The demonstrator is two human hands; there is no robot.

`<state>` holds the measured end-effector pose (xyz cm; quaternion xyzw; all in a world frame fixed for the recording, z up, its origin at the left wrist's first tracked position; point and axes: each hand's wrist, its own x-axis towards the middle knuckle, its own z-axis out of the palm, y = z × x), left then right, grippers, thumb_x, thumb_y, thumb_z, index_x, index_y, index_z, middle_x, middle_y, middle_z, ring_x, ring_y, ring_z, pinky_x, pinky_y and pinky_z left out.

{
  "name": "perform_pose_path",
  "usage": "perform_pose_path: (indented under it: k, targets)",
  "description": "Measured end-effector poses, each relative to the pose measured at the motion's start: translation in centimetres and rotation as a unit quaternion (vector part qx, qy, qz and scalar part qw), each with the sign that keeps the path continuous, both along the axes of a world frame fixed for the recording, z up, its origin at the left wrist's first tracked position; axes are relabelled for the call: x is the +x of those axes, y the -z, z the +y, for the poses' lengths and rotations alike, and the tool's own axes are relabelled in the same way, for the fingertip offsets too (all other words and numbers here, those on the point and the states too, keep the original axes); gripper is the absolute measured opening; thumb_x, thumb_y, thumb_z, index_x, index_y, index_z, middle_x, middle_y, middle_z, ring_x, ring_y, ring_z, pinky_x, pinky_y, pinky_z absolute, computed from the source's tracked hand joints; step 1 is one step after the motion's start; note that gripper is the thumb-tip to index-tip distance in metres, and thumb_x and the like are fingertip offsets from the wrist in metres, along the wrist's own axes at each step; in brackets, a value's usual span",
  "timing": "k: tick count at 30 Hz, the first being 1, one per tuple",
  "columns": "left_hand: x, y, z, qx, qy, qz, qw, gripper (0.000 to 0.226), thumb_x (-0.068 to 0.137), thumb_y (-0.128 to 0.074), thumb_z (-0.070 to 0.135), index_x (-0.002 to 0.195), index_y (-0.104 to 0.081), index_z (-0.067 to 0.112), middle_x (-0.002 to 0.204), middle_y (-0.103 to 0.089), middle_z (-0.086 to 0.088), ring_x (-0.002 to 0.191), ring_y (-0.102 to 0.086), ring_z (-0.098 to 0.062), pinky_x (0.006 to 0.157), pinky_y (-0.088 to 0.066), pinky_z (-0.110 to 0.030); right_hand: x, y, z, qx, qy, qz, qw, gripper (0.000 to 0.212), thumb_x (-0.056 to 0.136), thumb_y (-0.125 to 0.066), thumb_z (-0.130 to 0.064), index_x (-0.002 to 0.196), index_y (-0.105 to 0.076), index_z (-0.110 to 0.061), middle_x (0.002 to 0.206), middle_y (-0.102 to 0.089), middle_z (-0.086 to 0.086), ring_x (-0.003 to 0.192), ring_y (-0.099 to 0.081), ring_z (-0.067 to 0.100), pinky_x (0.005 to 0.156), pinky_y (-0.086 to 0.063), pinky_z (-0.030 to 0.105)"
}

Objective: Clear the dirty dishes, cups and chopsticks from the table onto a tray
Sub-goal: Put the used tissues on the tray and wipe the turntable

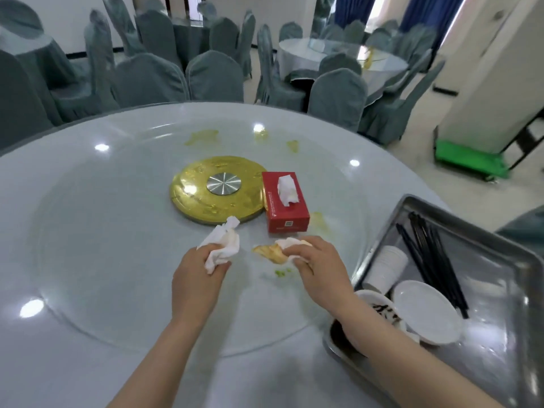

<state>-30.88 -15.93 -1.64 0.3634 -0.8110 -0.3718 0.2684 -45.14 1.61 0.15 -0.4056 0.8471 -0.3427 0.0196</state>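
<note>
A steel tray point(488, 343) sits at the table's right edge. In it lie black chopsticks point(432, 257), a stack of white paper cups point(385, 266) on its side, a white dish point(426, 310) and a sauce-stained bowl point(379, 307). My left hand point(197, 278) is shut on a crumpled white tissue point(220, 245) above the glass turntable point(88, 245). My right hand point(318, 266) presses another stained tissue point(282, 248) onto a yellow smear on the glass, just in front of the tissue box.
A red tissue box point(285, 213) stands beside the gold turntable hub point(217, 192). Yellow sauce smears point(203, 136) mark the far glass, and green bits point(282, 272) lie near my right hand. Covered chairs point(215, 78) ring the round table. A green cart point(468, 160) stands at the right.
</note>
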Motion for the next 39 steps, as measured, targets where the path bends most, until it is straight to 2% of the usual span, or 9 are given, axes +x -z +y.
perform_pose_path:
  k: [5, 8, 12, 16, 21, 25, 29, 35, 39]
  targets:
    - [-3.1, -1.3, 7.7, -0.023, 0.117, 0.002, 0.993, 0.026, 0.080, -0.071, 0.021, 0.103, -0.068, 0.030, 0.099, -0.064, 0.005, 0.083, -0.050, -0.008, 0.064, -0.030, -0.012, -1.2, -1.2, 9.7, -0.026, 0.108, -0.018, 0.994, 0.026, 0.086, -0.062, -0.003, 0.102, -0.074, -0.019, 0.115, -0.061, 0.002, 0.109, -0.054, 0.019, 0.092, -0.034, 0.019]
    - [-5.4, -1.0, 12.9, -0.031, 0.187, -0.012, 0.982, 0.025, 0.081, -0.070, 0.023, 0.105, -0.068, 0.029, 0.100, -0.063, 0.004, 0.086, -0.050, -0.008, 0.063, -0.029, -0.015, -1.7, -0.2, 16.2, 0.006, 0.174, -0.041, 0.984, 0.025, 0.090, -0.058, -0.011, 0.107, -0.070, -0.025, 0.119, -0.058, -0.004, 0.111, -0.050, 0.013, 0.093, -0.036, 0.025]
    - [-8.8, -0.9, 20.3, -0.011, 0.250, 0.002, 0.968, 0.023, 0.080, -0.071, 0.026, 0.102, -0.066, 0.031, 0.094, -0.059, 0.009, 0.084, -0.050, -0.007, 0.064, -0.028, -0.015, -2.5, 1.3, 25.4, -0.003, 0.256, -0.097, 0.962, 0.030, 0.091, -0.056, -0.010, 0.097, -0.066, -0.037, 0.107, -0.053, -0.018, 0.105, -0.052, 0.008, 0.086, -0.033, 0.015]
    - [-12.0, -0.3, 27.9, 0.014, 0.308, 0.011, 0.951, 0.028, 0.083, -0.066, 0.027, 0.111, -0.064, 0.029, 0.101, -0.054, 0.011, 0.092, -0.052, -0.010, 0.072, -0.029, -0.018, -3.5, 2.8, 33.0, 0.004, 0.315, -0.147, 0.937, 0.025, 0.095, -0.051, -0.023, 0.097, -0.062, -0.046, 0.109, -0.052, -0.018, 0.092, -0.059, 0.009, 0.084, -0.054, 0.042]
    - [-13.9, 2.4, 34.6, 0.001, 0.385, -0.059, 0.921, 0.038, 0.082, -0.065, 0.018, 0.119, -0.059, 0.026, 0.114, -0.053, 0.003, 0.105, -0.053, -0.020, 0.080, -0.033, -0.022, -4.5, 5.3, 37.8, -0.022, 0.331, -0.215, 0.918, 0.024, 0.097, -0.048, -0.024, 0.110, -0.065, -0.035, 0.114, -0.052, -0.013, 0.101, -0.059, 0.018, 0.088, -0.052, 0.050]
    - [-14.5, 4.8, 36.9, -0.035, 0.399, -0.185, 0.897, 0.070, 0.083, -0.065, 0.033, 0.145, -0.032, 0.028, 0.139, -0.039, -0.003, 0.126, -0.042, -0.027, 0.100, -0.036, -0.032, -5.3, 6.6, 38.4, 0.014, 0.291, -0.251, 0.923, 0.035, 0.099, -0.043, -0.023, 0.132, -0.053, -0.030, 0.138, -0.048, -0.010, 0.128, -0.041, 0.009, 0.112, -0.032, 0.038]
    - [-14.1, 5.9, 37.0, -0.014, 0.421, -0.284, 0.861, 0.109, 0.074, -0.075, 0.039, 0.152, 0.002, 0.035, 0.160, -0.002, -0.006, 0.145, -0.015, -0.030, 0.114, -0.027, -0.044, -6.2, 7.1, 38.0, 0.025, 0.269, -0.282, 0.921, 0.040, 0.099, -0.045, -0.023, 0.138, -0.047, -0.028, 0.144, -0.043, -0.008, 0.133, -0.036, 0.010, 0.113, -0.027, 0.034]
    - [-13.0, 3.7, 36.0, 0.014, 0.382, -0.147, 0.912, 0.083, 0.084, -0.066, 0.031, 0.150, -0.016, 0.040, 0.161, -0.005, 0.004, 0.145, -0.020, -0.017, 0.112, -0.029, -0.034, -6.1, 5.0, 35.8, -0.038, 0.242, -0.280, 0.928, 0.031, 0.098, -0.048, -0.025, 0.121, -0.051, -0.045, 0.121, -0.047, -0.030, 0.116, -0.035, -0.009, 0.096, -0.026, 0.014]
    - [-11.4, 1.4, 33.9, 0.005, 0.355, -0.058, 0.933, 0.068, 0.087, -0.062, 0.025, 0.146, -0.030, 0.038, 0.156, -0.022, 0.016, 0.141, -0.022, -0.002, 0.108, -0.023, -0.018, -5.3, 2.4, 32.9, -0.099, 0.224, -0.277, 0.929, 0.030, 0.097, -0.051, -0.022, 0.119, -0.057, -0.040, 0.122, -0.054, -0.026, 0.118, -0.044, -0.004, 0.098, -0.033, 0.017]
